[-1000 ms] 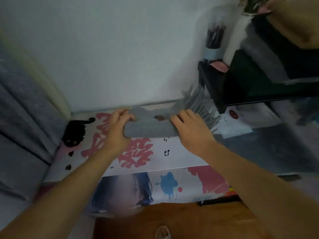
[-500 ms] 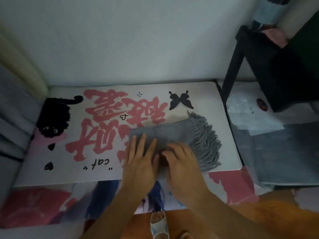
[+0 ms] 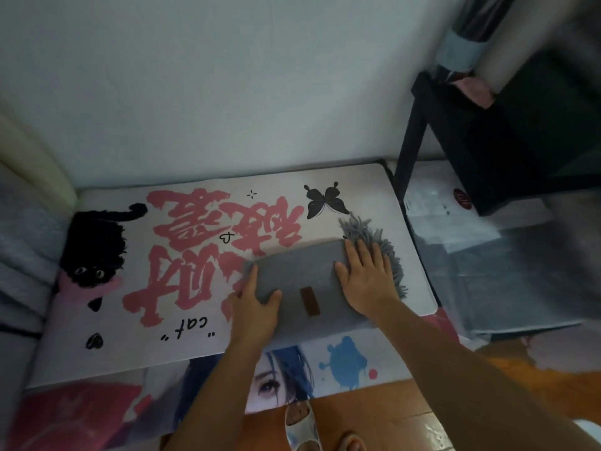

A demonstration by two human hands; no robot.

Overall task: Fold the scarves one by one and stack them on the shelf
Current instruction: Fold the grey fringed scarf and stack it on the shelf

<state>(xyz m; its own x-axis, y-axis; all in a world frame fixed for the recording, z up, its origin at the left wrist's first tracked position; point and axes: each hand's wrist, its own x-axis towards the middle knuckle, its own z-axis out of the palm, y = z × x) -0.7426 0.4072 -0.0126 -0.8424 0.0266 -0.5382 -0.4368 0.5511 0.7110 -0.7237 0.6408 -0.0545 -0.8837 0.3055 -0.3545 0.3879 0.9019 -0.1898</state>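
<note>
Lying folded on the printed mat (image 3: 195, 320) at about 5 o'clock of the worktop: grey scarf (image 3: 302, 271), fringe (image 3: 374, 236) spilling toward 1 o'clock, brown tag (image 3: 309, 301) facing up. Left hand (image 3: 253, 307) pinching the scarf's left edge, thumb on top, fingers tucked beneath; right hand (image 3: 364, 278) pressing flat, grip wide. Judging: squaring the fold. Next, probably lifting it whole toward the dark shelf (image 3: 520, 131) at 2 o'clock.

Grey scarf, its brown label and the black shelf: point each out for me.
grey scarf (image 3: 302, 271): head view, on the flat folded body between the hands.
brown label (image 3: 309, 301): head view, on the label's middle.
black shelf (image 3: 410, 138): head view, on its front upright leg.
</note>
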